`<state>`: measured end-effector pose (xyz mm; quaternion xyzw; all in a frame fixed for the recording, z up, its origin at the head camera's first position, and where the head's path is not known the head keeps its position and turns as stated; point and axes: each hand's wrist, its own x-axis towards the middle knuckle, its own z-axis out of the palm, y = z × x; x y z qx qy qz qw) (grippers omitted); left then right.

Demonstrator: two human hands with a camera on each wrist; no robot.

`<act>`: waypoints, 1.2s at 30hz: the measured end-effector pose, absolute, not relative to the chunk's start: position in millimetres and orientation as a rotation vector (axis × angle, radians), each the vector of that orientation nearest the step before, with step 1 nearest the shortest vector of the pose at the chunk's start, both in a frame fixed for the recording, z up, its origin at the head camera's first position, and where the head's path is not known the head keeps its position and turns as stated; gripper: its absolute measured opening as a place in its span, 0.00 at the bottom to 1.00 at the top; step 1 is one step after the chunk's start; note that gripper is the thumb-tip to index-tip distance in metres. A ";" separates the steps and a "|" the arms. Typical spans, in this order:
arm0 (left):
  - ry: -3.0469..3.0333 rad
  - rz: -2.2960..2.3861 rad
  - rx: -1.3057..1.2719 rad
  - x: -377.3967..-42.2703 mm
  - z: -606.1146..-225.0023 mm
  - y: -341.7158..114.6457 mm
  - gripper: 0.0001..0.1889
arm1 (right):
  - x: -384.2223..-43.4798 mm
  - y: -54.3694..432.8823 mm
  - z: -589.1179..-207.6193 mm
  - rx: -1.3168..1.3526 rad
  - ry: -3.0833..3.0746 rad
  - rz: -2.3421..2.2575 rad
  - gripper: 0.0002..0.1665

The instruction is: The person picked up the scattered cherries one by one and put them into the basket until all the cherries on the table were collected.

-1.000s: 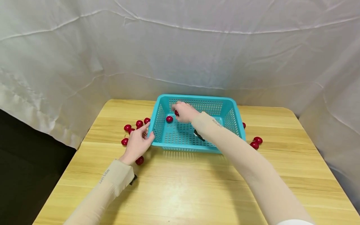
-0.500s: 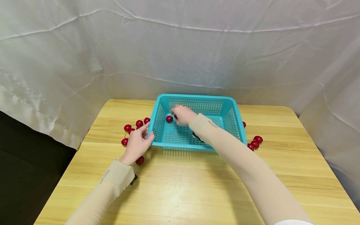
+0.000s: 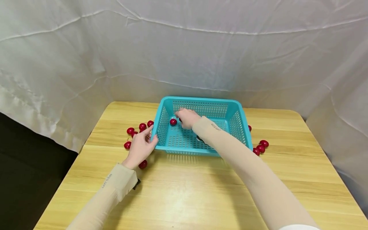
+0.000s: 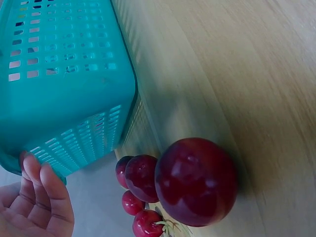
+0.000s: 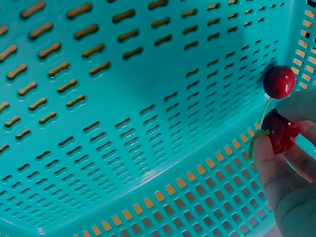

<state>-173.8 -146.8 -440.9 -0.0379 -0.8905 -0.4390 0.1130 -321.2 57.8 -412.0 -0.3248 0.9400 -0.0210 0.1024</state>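
Inside the turquoise basket (image 3: 201, 98), the right hand (image 3: 188, 118) is pinching a glossy red cherry (image 5: 285, 133) just beside a second cherry (image 3: 173, 122), while the left hand (image 3: 140, 147) is gripping the basket's left edge, so releasing low and gently should be preventing rolling.

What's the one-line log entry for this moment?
left hand: holds basket rim | right hand: pinches cherry inside basket | second cherry: basket floor

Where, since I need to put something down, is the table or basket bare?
Bare: the table's near part between the sleeves, and its right side beyond the small cluster; in the basket, the floor's right end.
Crowded: left of the basket, where cherries lie about the left hand, and inside, where the right hand pinches one cherry beside another.
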 end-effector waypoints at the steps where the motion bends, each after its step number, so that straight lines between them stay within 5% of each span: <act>1: -2.614 -1.288 -0.111 -173.3 -440.8 -146.7 0.28 | -321.2 57.7 -412.2 -0.960 2.776 -0.059 0.23; 18: -2.619 -1.301 -0.103 -173.3 -440.0 -148.3 0.29 | -323.8 54.5 -414.2 -0.946 2.773 -0.016 0.21; 36: -2.620 -1.294 -0.105 -174.4 -440.4 -149.0 0.28 | -325.4 55.6 -411.5 -0.927 2.770 -0.043 0.29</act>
